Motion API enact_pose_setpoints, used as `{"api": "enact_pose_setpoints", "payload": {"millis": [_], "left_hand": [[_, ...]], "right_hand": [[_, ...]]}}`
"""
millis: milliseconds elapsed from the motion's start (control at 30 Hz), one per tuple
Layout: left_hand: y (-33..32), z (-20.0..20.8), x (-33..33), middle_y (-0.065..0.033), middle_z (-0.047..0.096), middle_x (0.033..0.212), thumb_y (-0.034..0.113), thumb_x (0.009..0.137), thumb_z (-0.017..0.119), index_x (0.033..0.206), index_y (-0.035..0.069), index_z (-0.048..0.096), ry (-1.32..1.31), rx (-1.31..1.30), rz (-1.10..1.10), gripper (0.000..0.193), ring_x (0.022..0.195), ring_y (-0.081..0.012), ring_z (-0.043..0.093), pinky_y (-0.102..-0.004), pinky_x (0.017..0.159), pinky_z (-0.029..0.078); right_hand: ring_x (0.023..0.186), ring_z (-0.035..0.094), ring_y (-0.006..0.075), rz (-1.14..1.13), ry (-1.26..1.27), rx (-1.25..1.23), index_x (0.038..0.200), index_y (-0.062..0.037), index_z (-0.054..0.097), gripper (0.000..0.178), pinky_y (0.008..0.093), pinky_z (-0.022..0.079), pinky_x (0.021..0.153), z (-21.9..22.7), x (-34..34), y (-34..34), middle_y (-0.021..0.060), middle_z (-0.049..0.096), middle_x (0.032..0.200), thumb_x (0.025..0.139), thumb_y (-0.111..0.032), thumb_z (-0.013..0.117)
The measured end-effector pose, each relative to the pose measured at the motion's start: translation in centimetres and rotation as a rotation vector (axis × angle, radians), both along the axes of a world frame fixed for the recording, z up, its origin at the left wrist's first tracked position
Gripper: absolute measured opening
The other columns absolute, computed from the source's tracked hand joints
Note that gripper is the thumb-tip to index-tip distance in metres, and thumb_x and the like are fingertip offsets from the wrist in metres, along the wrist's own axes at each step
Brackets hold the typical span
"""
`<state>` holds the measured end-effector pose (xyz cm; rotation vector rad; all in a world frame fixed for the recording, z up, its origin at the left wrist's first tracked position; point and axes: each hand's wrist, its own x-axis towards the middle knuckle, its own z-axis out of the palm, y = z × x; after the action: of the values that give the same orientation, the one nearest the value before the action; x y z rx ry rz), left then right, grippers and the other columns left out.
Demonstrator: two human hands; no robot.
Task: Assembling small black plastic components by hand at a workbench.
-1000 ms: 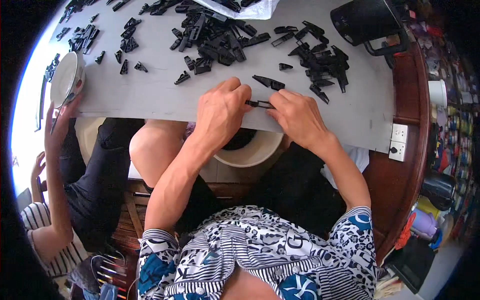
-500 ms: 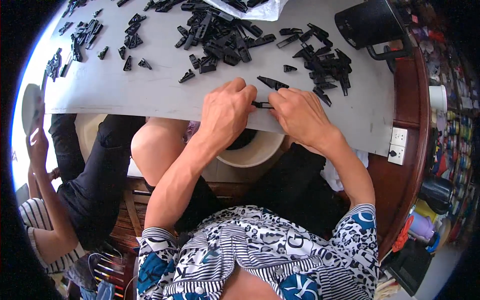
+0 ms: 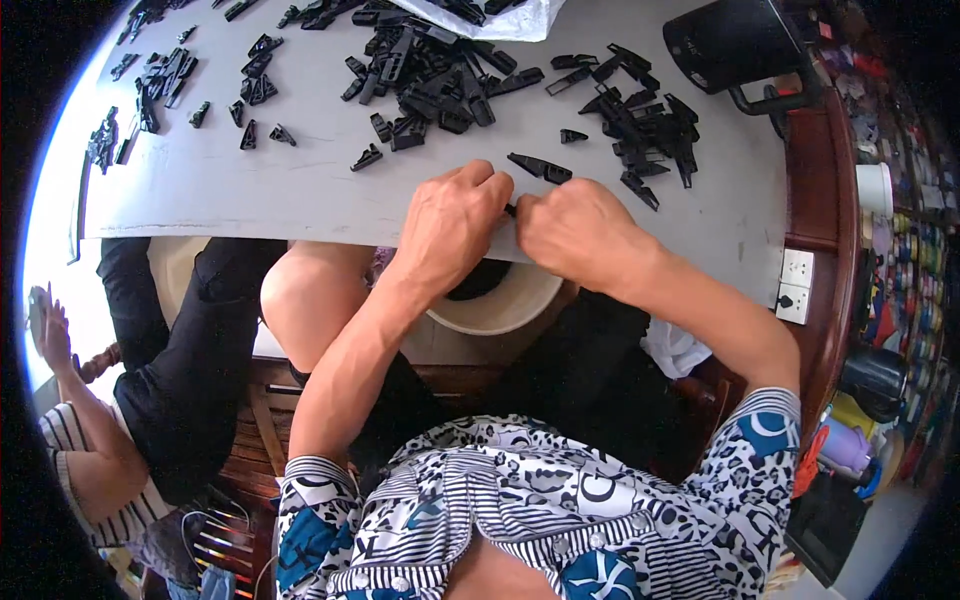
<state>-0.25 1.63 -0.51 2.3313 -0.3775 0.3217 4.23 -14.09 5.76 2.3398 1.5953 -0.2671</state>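
Note:
Close together at the table's near edge, my left hand (image 3: 455, 222) and my right hand (image 3: 582, 236) are closed on a small black plastic part (image 3: 511, 210). Only a sliver of that part shows between them; the fingertips are mostly hidden behind the knuckles. Just beyond my right hand lies a pointed black plastic piece (image 3: 540, 168). Farther off is a large heap of black plastic pieces (image 3: 425, 85), with a smaller heap (image 3: 650, 130) to its right.
Loose black pieces (image 3: 257, 85) lie at the far left of the grey table (image 3: 290, 190). A black mug-like container (image 3: 735, 50) stands far right. Below the table edge sits a cream tub (image 3: 500, 318). A seated person (image 3: 95, 440) on the left holds something flat.
My right hand has moved left against my left hand and turned, covering most of the black part. My right elbow has swung outward. The neighbour's raised hand and flat object have moved down and left.

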Motion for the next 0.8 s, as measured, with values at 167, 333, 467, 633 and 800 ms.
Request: {"api": "enact_pose_setpoints", "payload": {"millis": [167,333,467,633,800], "left_hand": [[0.3,0.0,0.8,-0.0148,0.055,0.073,-0.001,0.068,0.058,0.073,0.002,0.053,0.074,-0.156,-0.089,0.007,0.071,-0.0375,0.057,-0.0452,0.061,0.046],[0.7,0.4,1.3,-0.0149,0.055,0.071,-0.003,0.067,0.058,0.070,0.001,0.054,0.116,-0.232,-0.132,0.006,0.069,-0.0377,0.058,-0.0451,0.060,0.046],[0.4,0.0,1.5,-0.0146,0.056,0.071,-0.005,0.065,0.057,0.071,0.002,0.055,0.135,-0.222,-0.112,0.008,0.068,-0.0381,0.058,-0.0450,0.059,0.046],[0.3,0.0,1.4,-0.0148,0.058,0.073,-0.006,0.065,0.056,0.070,0.002,0.056,0.103,-0.178,-0.065,0.009,0.067,-0.0390,0.058,-0.0453,0.058,0.046],[0.6,0.0,1.6,-0.0154,0.058,0.073,-0.007,0.064,0.054,0.071,0.001,0.057,0.111,-0.178,-0.082,0.011,0.068,-0.0400,0.058,-0.0453,0.059,0.046]], "right_hand": [[0.065,0.068,0.0209,0.082,0.059,-0.033,0.062,-0.0132,0.069,0.018,0.0356,0.052,0.056,0.0,0.8,0.3,0.0059,0.068,0.067,0.075,-0.016,0.057],[0.062,0.066,0.0249,0.047,0.221,-0.072,0.066,-0.0078,0.066,0.013,0.0384,0.051,0.055,0.9,1.6,1.4,0.0096,0.065,0.065,0.072,-0.014,0.057],[0.062,0.066,0.0268,-0.051,0.240,-0.018,0.067,-0.0081,0.067,0.012,0.0405,0.051,0.057,0.3,1.6,1.3,0.0103,0.065,0.065,0.072,-0.013,0.057],[0.064,0.066,0.0298,-0.159,0.307,0.063,0.066,-0.0067,0.067,0.014,0.0422,0.052,0.059,0.0,2.3,1.3,0.0130,0.066,0.067,0.072,-0.012,0.055],[0.068,0.066,0.0326,-0.197,0.273,-0.039,0.067,-0.0043,0.068,0.015,0.0437,0.052,0.061,0.6,1.2,2.3,0.0153,0.066,0.071,0.072,-0.012,0.055]]}}
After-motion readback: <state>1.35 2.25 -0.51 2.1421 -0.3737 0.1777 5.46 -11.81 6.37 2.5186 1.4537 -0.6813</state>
